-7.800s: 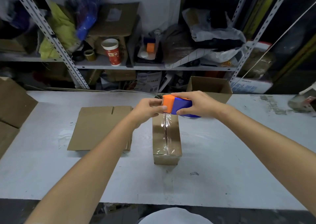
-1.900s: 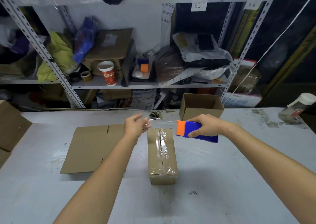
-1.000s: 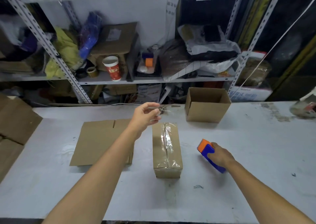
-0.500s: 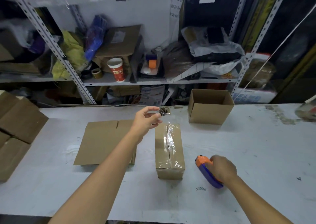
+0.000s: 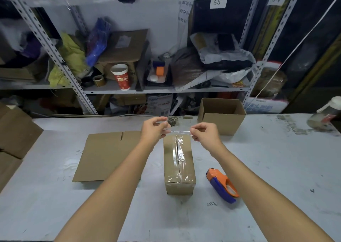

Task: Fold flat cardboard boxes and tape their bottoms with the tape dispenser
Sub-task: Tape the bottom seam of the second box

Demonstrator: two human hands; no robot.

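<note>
A small folded cardboard box (image 5: 179,165) stands in the middle of the white table (image 5: 258,167), its upturned bottom seam covered lengthwise with clear tape. Above its far end a short strip of clear tape (image 5: 180,131) is stretched between both hands. My left hand (image 5: 154,129) pinches the strip's left end and my right hand (image 5: 204,133) pinches its right end. The orange and blue tape dispenser (image 5: 222,185) lies on the table right of the box, untouched. A flat unfolded cardboard box (image 5: 108,155) lies to the left.
An open assembled box (image 5: 222,117) stands at the back right of the table. More cardboard boxes (image 5: 14,138) are stacked at the left edge. A bottle (image 5: 326,115) lies at the far right. Cluttered metal shelves (image 5: 129,89) rise behind the table.
My right hand let go of the tape dispenser, leaving it on the table, and rose to take the free end of the tape strip that my left hand was holding.
</note>
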